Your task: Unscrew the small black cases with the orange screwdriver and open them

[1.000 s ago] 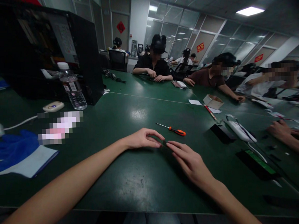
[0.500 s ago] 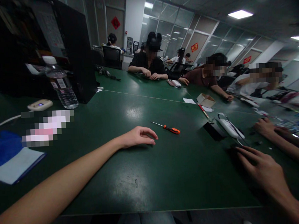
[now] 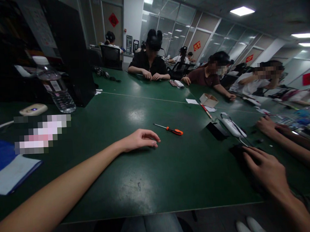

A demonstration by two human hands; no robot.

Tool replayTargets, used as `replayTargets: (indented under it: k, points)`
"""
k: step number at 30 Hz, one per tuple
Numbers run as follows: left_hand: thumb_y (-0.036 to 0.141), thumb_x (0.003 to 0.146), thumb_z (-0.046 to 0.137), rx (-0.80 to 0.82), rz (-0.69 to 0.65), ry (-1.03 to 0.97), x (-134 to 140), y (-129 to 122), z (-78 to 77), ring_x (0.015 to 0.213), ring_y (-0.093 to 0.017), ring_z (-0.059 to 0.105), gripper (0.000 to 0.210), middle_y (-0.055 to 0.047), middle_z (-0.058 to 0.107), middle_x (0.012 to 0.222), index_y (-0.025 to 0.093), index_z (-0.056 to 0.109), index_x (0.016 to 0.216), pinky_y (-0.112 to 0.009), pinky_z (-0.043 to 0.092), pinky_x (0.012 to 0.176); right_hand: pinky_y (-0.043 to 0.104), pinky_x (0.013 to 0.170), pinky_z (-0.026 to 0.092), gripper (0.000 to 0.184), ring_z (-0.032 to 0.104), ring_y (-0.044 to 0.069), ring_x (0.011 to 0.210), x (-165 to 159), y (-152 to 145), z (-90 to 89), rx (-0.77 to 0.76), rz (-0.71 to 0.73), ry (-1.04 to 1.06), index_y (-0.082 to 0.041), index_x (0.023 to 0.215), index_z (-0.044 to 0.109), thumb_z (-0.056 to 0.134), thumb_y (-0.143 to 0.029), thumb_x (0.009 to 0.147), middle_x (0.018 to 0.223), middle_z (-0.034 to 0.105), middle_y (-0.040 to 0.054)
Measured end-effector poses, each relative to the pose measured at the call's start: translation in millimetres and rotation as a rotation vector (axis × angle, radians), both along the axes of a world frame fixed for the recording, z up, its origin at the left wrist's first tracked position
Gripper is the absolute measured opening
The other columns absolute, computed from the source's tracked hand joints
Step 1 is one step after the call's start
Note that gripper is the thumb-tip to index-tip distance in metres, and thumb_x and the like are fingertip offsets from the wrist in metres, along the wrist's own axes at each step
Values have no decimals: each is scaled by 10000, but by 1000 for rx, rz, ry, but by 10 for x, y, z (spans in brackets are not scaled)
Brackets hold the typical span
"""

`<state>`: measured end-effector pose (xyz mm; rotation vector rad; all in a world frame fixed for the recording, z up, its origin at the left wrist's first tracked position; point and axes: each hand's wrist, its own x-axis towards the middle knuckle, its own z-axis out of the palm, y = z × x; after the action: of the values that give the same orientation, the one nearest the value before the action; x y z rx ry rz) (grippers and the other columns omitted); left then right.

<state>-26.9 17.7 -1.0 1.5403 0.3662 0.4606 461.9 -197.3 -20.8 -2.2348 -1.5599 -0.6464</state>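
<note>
My left hand [image 3: 140, 140] rests on the green table, fingers loosely curved and thumb apart, with nothing in it. Just beyond its fingertips lies a screwdriver [image 3: 175, 131] with an orange and black handle, its thin metal shaft pointing to the far left. Over on the right, my right hand [image 3: 267, 166] lies palm down with its fingers stretched forward. A dark patch sits by its fingertips; whether it is an object or shadow is unclear. Ahead of that hand are a black box-like piece [image 3: 217, 130] and a white rounded device [image 3: 233, 125] with a dark cable.
At left stand a water bottle [image 3: 56, 86] and a black computer case [image 3: 76, 54], near a small pale device [image 3: 33, 109] and a blue-and-white packet [image 3: 17, 174]. A small open cardboard box [image 3: 209, 100] lies farther back. Another person's forearms [image 3: 287, 141] reach in from the right.
The view has turned slightly to the right, so the scene sits a little farther left. Both hands keep nearly the same pose, and the screwdriver lies where it was.
</note>
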Motion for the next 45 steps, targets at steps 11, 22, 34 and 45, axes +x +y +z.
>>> replayTargets:
  k: [11,22,34,45]
  points:
    - [291,846,793,-2,-15,-14,2,13,-12,946,-172,720,272,-100,756,1060,138,740,1065,-333,545,926,459,908,571,611,698,357,1123,-124,-31,141,-193,-122,103,-159,1307,693,393,-541,935,1368,675,131]
    - [291,884,753,20,-50,5,-19,41,-13,970,-178,720,252,-109,755,1072,137,744,1083,-328,541,931,438,693,560,656,733,375,987,-221,-26,265,-258,-297,61,-156,1268,736,374,-595,943,1271,727,154]
    - [309,893,746,59,-65,28,-25,40,9,987,-190,719,261,-106,760,1065,148,743,1099,-347,534,952,389,674,549,611,727,328,985,-276,-57,306,-301,-252,-86,-154,1213,751,373,-573,979,1236,733,134]
    - [331,870,774,92,-62,61,-29,26,50,983,-193,714,284,-95,764,1036,152,745,1088,-346,527,944,423,652,536,617,734,354,900,-326,4,387,-367,-281,-32,-163,1198,771,364,-569,975,1210,735,174]
